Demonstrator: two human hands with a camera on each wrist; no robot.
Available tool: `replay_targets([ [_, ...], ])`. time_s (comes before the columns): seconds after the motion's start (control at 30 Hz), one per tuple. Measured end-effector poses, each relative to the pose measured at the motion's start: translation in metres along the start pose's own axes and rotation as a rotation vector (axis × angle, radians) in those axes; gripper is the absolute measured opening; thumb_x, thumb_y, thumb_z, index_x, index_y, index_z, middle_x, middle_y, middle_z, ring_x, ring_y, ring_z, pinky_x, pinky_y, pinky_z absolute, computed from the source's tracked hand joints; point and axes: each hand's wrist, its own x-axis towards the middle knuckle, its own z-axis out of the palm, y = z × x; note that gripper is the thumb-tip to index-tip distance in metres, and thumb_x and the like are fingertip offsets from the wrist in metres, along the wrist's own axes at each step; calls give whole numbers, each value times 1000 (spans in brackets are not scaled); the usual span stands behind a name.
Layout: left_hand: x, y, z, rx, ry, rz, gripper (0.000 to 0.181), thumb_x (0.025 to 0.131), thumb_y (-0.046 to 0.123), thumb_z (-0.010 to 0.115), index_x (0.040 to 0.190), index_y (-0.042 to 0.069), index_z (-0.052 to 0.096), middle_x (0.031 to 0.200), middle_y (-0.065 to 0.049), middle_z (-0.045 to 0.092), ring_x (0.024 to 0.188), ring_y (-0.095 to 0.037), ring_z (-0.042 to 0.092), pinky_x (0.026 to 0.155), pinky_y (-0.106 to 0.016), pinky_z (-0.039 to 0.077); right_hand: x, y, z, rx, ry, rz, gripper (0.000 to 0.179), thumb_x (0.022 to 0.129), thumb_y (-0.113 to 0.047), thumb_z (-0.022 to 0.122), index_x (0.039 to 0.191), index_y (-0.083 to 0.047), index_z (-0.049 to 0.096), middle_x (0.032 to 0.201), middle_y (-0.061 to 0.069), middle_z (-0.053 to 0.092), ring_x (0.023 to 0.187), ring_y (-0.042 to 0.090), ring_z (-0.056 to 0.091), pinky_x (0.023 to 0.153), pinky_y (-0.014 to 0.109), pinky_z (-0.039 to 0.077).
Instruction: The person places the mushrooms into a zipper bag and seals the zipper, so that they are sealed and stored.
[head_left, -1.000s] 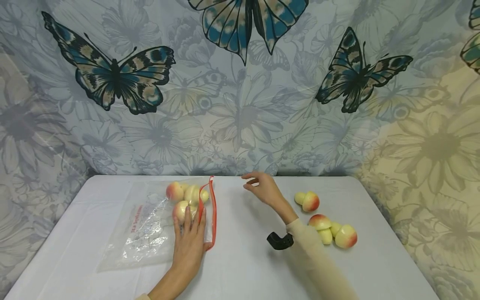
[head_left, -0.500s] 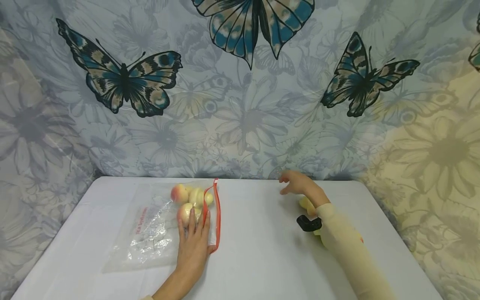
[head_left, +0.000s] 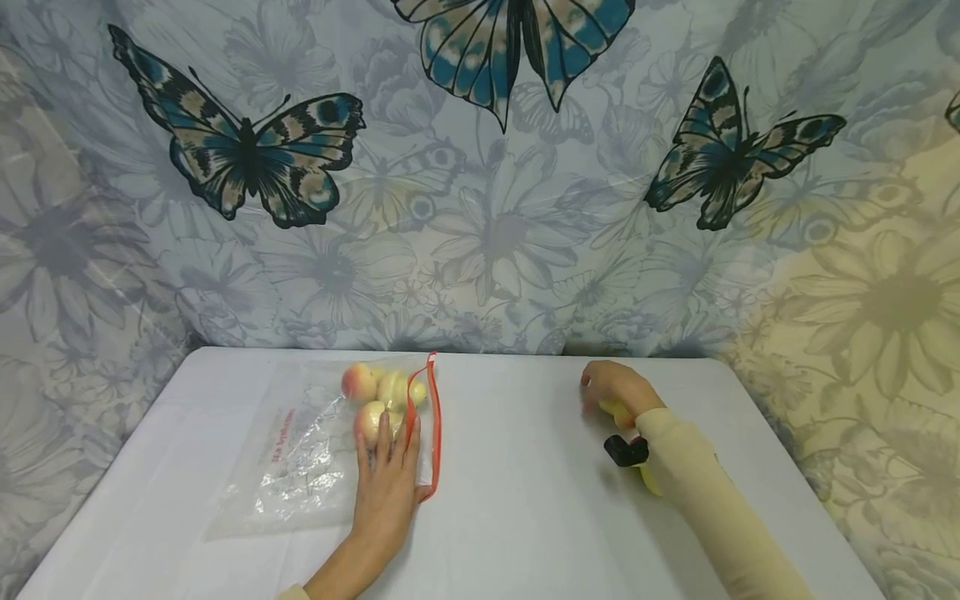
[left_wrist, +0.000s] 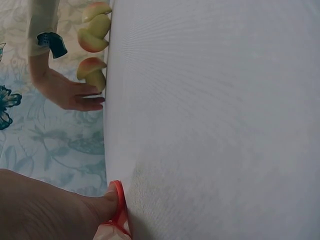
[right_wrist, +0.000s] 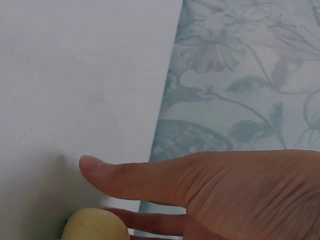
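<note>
My left hand (head_left: 386, 492) lies with straight fingers on a clear plastic bag (head_left: 277, 492) with a red zip edge (head_left: 436, 433). Its thumb (left_wrist: 102, 205) touches that edge in the left wrist view. Inside the bag are several toy mushrooms (head_left: 360, 382), yellow with reddish caps. At the table's right side, my right hand (head_left: 621, 387) reaches down over another toy mushroom (left_wrist: 92, 70), fingers beside its stem. In the right wrist view the thumb (right_wrist: 125, 177) stands apart from the yellow stem (right_wrist: 95, 225). Part of that mushroom is hidden by the hand.
Two more toy mushrooms (left_wrist: 95, 37) lie nearer the right forearm, mostly covered by the sleeve (head_left: 712, 500) in the head view. A black wrist camera (head_left: 626, 451) sits on the right wrist. A butterfly-patterned cloth (head_left: 487, 250) hangs behind the white table (head_left: 510, 500).
My right hand has moved right from mid-table and come down over the nearest loose toy mushroom. The left hand stays on the bag. The head view has shifted slightly.
</note>
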Motion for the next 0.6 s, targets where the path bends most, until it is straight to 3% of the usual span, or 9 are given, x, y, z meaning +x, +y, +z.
replay_targets([
  [0.13, 0, 0, 0, -16, -10, -4, 103, 60, 40, 84, 146, 0, 42, 148, -16, 45, 142, -42, 28, 111, -65, 22, -3, 1, 0, -37, 6, 10, 45, 77, -10, 71, 118, 4, 61, 121, 23, 60, 97, 31, 55, 88, 51, 47],
  [0.33, 1, 0, -1, -42, -31, -13, 102, 62, 39, 83, 147, 0, 41, 149, -16, 44, 143, -42, 26, 111, -65, 21, -7, 2, -2, -163, 20, 27, 29, 73, -5, 71, 100, 4, 64, 95, 13, 66, 77, 25, 55, 67, 37, 49],
  [0.5, 1, 0, -2, -35, -47, -15, 102, 63, 39, 84, 147, 0, 41, 150, -16, 43, 143, -42, 25, 111, -65, 20, -7, 5, -4, -132, 11, 30, 27, 72, -3, 73, 98, 1, 64, 90, 11, 63, 73, 24, 53, 60, 31, 46],
  [0.6, 1, 0, -2, -25, -49, -19, 102, 63, 39, 84, 147, 1, 41, 150, -15, 44, 143, -41, 26, 112, -64, 20, -7, 7, -6, -125, 42, -10, 31, 70, -4, 74, 99, 1, 65, 93, 13, 64, 74, 24, 54, 62, 33, 46],
])
